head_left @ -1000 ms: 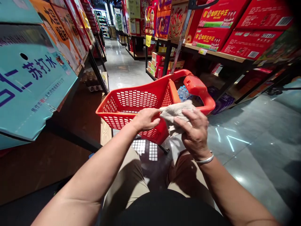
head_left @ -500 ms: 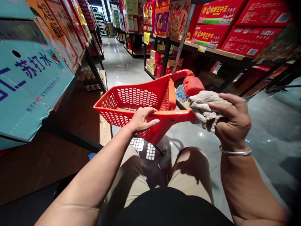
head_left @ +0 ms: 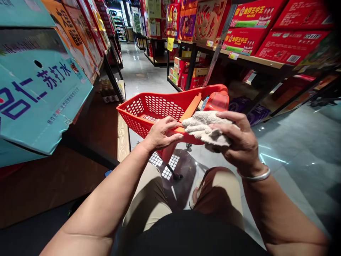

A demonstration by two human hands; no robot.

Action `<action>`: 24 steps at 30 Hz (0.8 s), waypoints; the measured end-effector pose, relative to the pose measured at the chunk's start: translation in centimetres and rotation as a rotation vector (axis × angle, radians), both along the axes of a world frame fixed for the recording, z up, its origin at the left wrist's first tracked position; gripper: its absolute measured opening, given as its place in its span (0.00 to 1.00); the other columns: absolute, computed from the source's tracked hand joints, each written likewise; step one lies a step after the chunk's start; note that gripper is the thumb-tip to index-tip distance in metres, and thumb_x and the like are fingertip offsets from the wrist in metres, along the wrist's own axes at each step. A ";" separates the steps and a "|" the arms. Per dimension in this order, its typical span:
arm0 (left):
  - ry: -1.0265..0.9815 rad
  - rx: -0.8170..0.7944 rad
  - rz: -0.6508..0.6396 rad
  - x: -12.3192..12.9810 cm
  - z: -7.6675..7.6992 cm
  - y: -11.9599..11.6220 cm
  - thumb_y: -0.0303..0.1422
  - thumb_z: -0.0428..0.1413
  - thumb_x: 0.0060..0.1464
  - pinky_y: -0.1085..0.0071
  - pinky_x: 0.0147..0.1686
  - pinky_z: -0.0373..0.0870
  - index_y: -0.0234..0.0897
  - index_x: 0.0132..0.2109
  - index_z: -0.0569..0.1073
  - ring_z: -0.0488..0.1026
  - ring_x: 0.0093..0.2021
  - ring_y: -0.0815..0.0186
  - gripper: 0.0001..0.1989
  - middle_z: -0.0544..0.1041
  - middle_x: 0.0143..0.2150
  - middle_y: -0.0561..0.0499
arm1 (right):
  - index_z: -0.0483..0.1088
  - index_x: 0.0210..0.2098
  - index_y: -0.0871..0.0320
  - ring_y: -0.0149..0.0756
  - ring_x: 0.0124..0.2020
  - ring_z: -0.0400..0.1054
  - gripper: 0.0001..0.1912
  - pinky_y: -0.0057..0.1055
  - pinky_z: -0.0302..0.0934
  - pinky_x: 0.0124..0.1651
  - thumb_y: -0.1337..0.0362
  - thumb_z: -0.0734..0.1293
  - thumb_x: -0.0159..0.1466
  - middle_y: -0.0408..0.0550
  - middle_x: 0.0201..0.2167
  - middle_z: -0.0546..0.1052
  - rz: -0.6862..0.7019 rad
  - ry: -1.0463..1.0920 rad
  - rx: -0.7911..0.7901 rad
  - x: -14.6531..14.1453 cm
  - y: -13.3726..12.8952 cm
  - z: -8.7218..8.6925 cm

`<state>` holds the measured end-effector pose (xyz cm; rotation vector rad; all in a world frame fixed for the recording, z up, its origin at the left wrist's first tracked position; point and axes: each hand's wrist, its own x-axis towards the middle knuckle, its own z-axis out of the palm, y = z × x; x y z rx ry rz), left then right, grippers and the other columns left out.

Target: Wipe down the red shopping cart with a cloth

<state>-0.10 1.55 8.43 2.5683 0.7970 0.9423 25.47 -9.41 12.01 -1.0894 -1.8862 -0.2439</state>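
A red plastic shopping cart (head_left: 170, 96) with perforated sides stands in front of my knees, its basket pointing left. My left hand (head_left: 165, 133) holds the cart's near rim, thumb on the side towards me and fingers over the edge. In my right hand (head_left: 241, 142) is a bunched, greyish-white cloth (head_left: 205, 127), pressed against the near rim towards the handle end. The cloth covers that part of the rim. Just beyond it sits the red box-shaped piece (head_left: 218, 101) at the cart's handle.
Light-blue cartons (head_left: 39, 89) jut out close on my left, above a low wooden shelf (head_left: 123, 135). Red boxes (head_left: 253, 30) fill a black-framed shelf on the right. The shiny tiled aisle floor (head_left: 141, 71) runs away between the shelves.
My right hand has moved left with the cloth, from the handle end along the near rim towards my left hand. The cart appears turned slightly; my left hand stays on the rim.
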 end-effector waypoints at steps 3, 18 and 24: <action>-0.029 -0.026 0.001 -0.1 0.1 0.1 0.53 0.55 0.59 0.62 0.48 0.69 0.39 0.52 0.78 0.74 0.47 0.58 0.26 0.75 0.46 0.45 | 0.76 0.40 0.51 0.48 0.52 0.70 0.10 0.48 0.64 0.58 0.55 0.73 0.61 0.51 0.53 0.74 -0.117 0.008 0.041 2.0 2.9 0.6; 0.077 -0.090 0.081 1.7 0.9 -0.4 0.49 0.55 0.60 0.63 0.48 0.66 0.42 0.50 0.78 0.72 0.49 0.58 0.20 0.75 0.47 0.48 | 0.74 0.46 0.49 0.48 0.52 0.69 0.11 0.47 0.64 0.56 0.59 0.70 0.63 0.50 0.54 0.74 -0.170 -0.103 -0.036 -0.6 -0.3 1.4; 0.068 -0.068 0.108 2.4 0.8 -0.6 0.50 0.55 0.60 0.62 0.50 0.65 0.42 0.50 0.78 0.72 0.50 0.57 0.20 0.76 0.49 0.48 | 0.72 0.43 0.53 0.45 0.52 0.68 0.10 0.45 0.63 0.58 0.55 0.67 0.67 0.53 0.50 0.71 -0.326 0.277 0.220 2.1 4.3 -2.3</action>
